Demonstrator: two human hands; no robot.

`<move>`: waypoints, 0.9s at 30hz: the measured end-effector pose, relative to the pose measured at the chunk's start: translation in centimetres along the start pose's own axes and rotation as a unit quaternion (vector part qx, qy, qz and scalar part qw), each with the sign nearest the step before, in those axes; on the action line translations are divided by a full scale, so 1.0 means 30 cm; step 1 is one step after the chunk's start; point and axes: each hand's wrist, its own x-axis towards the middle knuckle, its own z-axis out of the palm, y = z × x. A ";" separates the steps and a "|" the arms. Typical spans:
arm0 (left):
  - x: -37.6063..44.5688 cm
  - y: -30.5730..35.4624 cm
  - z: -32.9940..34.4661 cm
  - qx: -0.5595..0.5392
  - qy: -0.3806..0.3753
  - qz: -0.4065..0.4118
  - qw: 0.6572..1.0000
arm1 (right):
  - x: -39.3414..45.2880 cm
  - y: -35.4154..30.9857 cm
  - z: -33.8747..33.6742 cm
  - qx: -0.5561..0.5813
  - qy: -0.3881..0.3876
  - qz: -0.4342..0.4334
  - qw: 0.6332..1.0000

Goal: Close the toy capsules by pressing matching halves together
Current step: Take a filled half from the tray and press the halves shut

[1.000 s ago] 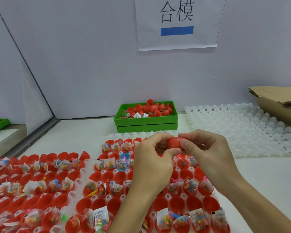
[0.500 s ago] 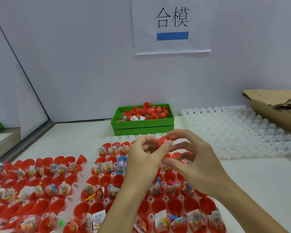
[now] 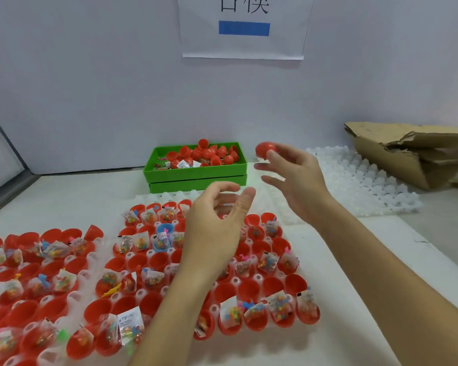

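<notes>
Two hands (image 3: 214, 223); one closed capsule (image 3: 265, 150); two stacked green bins (image 3: 196, 171); one blue cup (image 3: 164, 229) among too many red cups (image 3: 159, 261) to count; one cardboard box (image 3: 413, 151); one sign (image 3: 243, 27)

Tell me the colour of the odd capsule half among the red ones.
Blue capsule half, seen in the head view.

A toy-packing workstation: a partitioned white worktop (image 3: 381, 260), a posted station sign (image 3: 243, 27), and trays of red capsule halves (image 3: 154, 262).

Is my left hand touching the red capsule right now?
Apart. The head view shows the left hand empty, a clear gap below the red capsule at the right hand's fingertips.
</notes>
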 end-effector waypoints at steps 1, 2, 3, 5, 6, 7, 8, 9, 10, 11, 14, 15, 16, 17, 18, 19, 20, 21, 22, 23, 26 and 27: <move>-0.005 0.002 0.010 0.000 -0.009 0.001 1.000 | 0.038 -0.002 -0.026 0.045 0.014 0.036 0.998; -0.011 0.004 0.019 -0.001 -0.019 0.002 1.000 | 0.076 -0.002 -0.056 0.087 0.031 0.068 0.993; -0.015 0.004 0.029 0.000 -0.027 0.007 1.000 | 0.114 0.000 -0.090 0.124 0.052 0.090 0.987; -0.025 0.002 0.044 0.005 -0.036 0.025 0.999 | 0.187 0.008 -0.165 0.175 0.102 0.109 0.973; -0.028 0.001 0.048 0.008 -0.036 0.031 0.999 | 0.225 0.010 -0.206 0.185 0.131 0.112 0.967; -0.025 -0.002 0.050 0.009 -0.035 0.036 0.999 | 0.270 0.007 -0.246 0.186 0.164 0.115 0.962; -0.024 -0.006 0.049 0.008 -0.032 0.036 0.999 | 0.312 0.000 -0.286 0.182 0.197 0.118 0.956; -0.024 -0.009 0.047 0.005 -0.028 0.035 0.999 | 0.352 -0.010 -0.328 0.179 0.231 0.116 0.949; -0.021 -0.011 0.047 0.001 -0.026 0.034 0.999 | 0.391 -0.027 -0.371 0.180 0.265 0.109 0.941; -0.019 -0.014 0.046 -0.002 -0.025 0.034 0.999 | 0.425 -0.051 -0.410 0.179 0.302 0.093 0.932; -0.014 -0.015 0.043 -0.005 -0.023 0.037 0.999 | 0.511 -0.108 -0.534 0.189 0.406 0.049 0.893; -0.013 -0.015 0.043 -0.006 -0.024 0.037 0.999 | 0.524 -0.114 -0.569 0.198 0.416 0.052 0.886; -0.012 -0.014 0.043 -0.007 -0.024 0.036 0.999 | 0.529 -0.113 -0.586 0.190 0.414 0.055 0.888; -0.011 -0.015 0.043 -0.006 -0.025 0.034 0.999 | 0.521 -0.108 -0.593 0.157 0.400 0.065 0.901; -0.011 -0.014 0.042 -0.005 -0.026 0.032 0.999 | 0.513 -0.101 -0.591 0.148 0.380 0.075 0.910; -0.011 -0.012 0.042 -0.005 -0.027 0.031 0.999 | 0.509 -0.089 -0.581 0.147 0.365 0.087 0.915; -0.010 -0.010 0.040 -0.004 -0.028 0.029 0.999 | 0.501 -0.067 -0.558 0.156 0.335 0.092 0.925; -0.009 -0.009 0.038 -0.002 -0.027 0.027 0.999 | 0.481 -0.047 -0.539 0.147 0.297 0.095 0.939; -0.008 -0.007 0.035 -0.002 -0.025 0.026 0.999 | 0.441 -0.029 -0.513 0.090 0.263 0.081 0.957; -0.007 -0.004 0.029 -0.002 -0.022 0.028 0.999 | 0.400 -0.011 -0.478 0.059 0.264 0.083 0.959; 0.002 -0.002 0.009 0.006 -0.007 0.029 1.000 | 0.290 0.047 -0.378 -0.003 0.229 0.080 0.970; 0.007 -0.005 0.000 0.004 -0.001 0.024 1.000 | 0.241 0.060 -0.342 -0.057 0.194 0.065 0.977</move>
